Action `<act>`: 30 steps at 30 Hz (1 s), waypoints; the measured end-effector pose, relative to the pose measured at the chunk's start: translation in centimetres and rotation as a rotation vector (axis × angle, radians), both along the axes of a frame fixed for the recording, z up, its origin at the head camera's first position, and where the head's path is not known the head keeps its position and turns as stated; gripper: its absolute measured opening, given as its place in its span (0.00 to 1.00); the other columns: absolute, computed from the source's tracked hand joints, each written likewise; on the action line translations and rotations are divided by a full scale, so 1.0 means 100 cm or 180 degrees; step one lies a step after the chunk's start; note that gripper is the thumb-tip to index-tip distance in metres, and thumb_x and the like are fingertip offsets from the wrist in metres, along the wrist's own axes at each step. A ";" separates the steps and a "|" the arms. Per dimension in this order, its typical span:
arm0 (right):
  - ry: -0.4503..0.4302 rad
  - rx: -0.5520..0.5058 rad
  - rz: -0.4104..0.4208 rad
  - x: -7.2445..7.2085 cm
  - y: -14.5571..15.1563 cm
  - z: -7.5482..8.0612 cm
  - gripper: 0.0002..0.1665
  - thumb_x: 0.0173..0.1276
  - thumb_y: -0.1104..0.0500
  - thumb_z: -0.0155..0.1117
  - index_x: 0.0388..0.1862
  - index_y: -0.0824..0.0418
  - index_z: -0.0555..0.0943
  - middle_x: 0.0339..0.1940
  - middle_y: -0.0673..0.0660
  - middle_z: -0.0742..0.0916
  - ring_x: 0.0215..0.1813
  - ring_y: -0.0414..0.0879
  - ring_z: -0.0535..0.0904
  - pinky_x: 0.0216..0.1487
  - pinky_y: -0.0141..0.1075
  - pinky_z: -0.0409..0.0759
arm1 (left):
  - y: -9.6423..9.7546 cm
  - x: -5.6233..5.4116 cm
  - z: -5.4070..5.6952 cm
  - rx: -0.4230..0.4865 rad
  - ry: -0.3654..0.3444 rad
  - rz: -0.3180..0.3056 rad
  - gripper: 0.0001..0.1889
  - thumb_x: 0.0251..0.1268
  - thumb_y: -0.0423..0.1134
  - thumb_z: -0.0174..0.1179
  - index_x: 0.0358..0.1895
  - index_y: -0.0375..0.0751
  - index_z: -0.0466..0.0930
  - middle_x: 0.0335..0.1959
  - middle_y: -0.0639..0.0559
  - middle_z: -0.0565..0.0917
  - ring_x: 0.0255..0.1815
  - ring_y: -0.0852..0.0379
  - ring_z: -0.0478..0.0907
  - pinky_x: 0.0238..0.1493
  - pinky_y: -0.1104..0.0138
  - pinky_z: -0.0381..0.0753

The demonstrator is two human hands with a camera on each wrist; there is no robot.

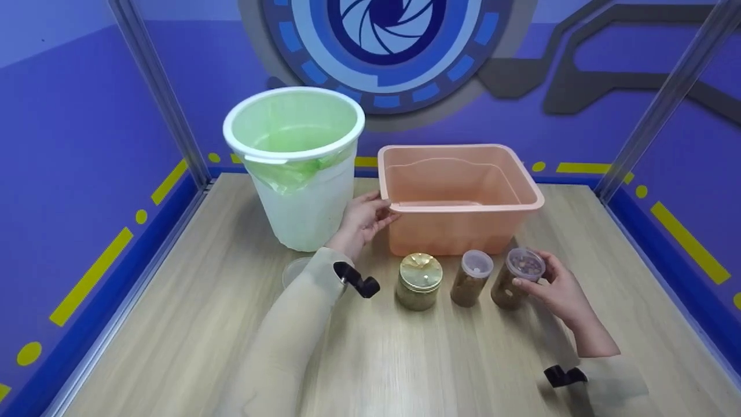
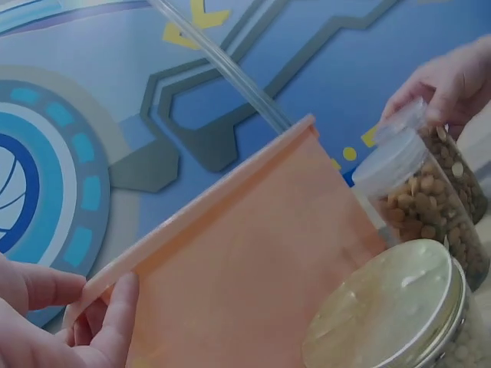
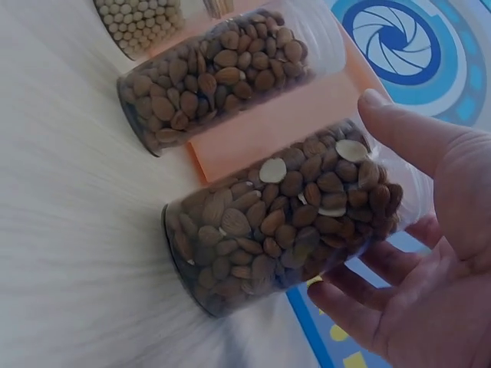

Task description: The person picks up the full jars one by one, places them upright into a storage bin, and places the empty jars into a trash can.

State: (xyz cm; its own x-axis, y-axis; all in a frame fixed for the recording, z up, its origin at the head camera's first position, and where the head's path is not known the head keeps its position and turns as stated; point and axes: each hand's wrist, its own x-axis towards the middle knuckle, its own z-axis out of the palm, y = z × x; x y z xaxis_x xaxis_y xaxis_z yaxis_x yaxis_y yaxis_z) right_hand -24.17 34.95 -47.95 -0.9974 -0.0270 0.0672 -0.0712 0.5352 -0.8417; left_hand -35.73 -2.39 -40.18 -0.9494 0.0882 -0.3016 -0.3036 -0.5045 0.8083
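My left hand (image 1: 362,220) pinches the front left corner of the rim of a peach plastic bin (image 1: 457,231); in the left wrist view, thumb and fingers (image 2: 119,322) lie on either side of that rim. At the right, my right hand (image 1: 558,289) holds a clear jar of brown almonds (image 3: 284,222) near its lid, thumb on one side and fingers on the other. Left of it stands a slimmer clear jar of almonds (image 1: 470,281) with a translucent lid. Beside that is a gold-lidded jar (image 1: 419,284), with small pale balls (image 3: 142,23) visible inside from the right wrist.
A white bucket (image 1: 307,202) with a green liner stands at the back left, near the bin. Partly behind my left forearm lies a clear round lid or dish (image 1: 294,271). Walls and metal posts (image 1: 666,98) enclose the wooden table (image 1: 376,365).
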 end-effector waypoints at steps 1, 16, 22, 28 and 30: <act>0.0006 0.0036 -0.0008 0.000 -0.001 0.000 0.47 0.69 0.52 0.73 0.78 0.63 0.61 0.73 0.67 0.76 0.69 0.48 0.73 0.53 0.16 0.75 | 0.000 0.000 -0.001 -0.0026 0.0006 0.0002 0.31 0.72 0.23 0.56 0.77 0.32 0.64 0.63 0.31 0.78 0.69 0.39 0.75 0.59 0.59 0.88; 0.0194 0.0083 -0.0424 0.000 -0.002 0.049 0.48 0.68 0.45 0.73 0.77 0.64 0.62 0.71 0.62 0.76 0.73 0.55 0.70 0.54 0.18 0.73 | 0.006 -0.004 -0.008 0.0086 0.0152 0.0129 0.26 0.70 0.21 0.55 0.71 0.29 0.71 0.58 0.33 0.82 0.55 0.44 0.82 0.53 0.62 0.90; 0.0847 -0.0277 -0.0377 -0.015 -0.024 0.116 0.36 0.66 0.60 0.75 0.69 0.65 0.71 0.55 0.42 0.81 0.58 0.33 0.76 0.52 0.15 0.77 | 0.005 -0.003 -0.009 0.0116 0.0160 0.0199 0.27 0.70 0.20 0.55 0.72 0.28 0.70 0.61 0.31 0.81 0.53 0.45 0.83 0.58 0.59 0.88; 0.1039 -0.0738 -0.0155 -0.055 -0.062 0.164 0.32 0.63 0.64 0.76 0.65 0.60 0.75 0.50 0.41 0.83 0.51 0.35 0.80 0.49 0.20 0.81 | 0.005 -0.003 -0.012 0.0117 0.0199 0.0189 0.28 0.70 0.21 0.54 0.73 0.28 0.68 0.64 0.29 0.79 0.51 0.46 0.84 0.60 0.58 0.88; 0.1000 -0.0831 -0.0103 -0.074 -0.079 0.173 0.34 0.62 0.63 0.77 0.65 0.61 0.75 0.50 0.44 0.83 0.51 0.37 0.80 0.50 0.22 0.81 | 0.006 -0.004 -0.013 0.0107 0.0207 0.0198 0.27 0.70 0.21 0.54 0.72 0.28 0.69 0.63 0.29 0.79 0.51 0.46 0.84 0.57 0.59 0.89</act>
State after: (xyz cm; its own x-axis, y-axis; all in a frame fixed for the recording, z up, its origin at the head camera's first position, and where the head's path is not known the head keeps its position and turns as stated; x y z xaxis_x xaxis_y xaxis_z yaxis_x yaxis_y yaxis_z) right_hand -31.56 27.02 -30.64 -0.9272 0.0623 0.3693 -0.3333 0.3126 -0.8895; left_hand -36.08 -1.79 -41.51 -0.9708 0.0374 -0.2368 -0.2181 -0.5481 0.8075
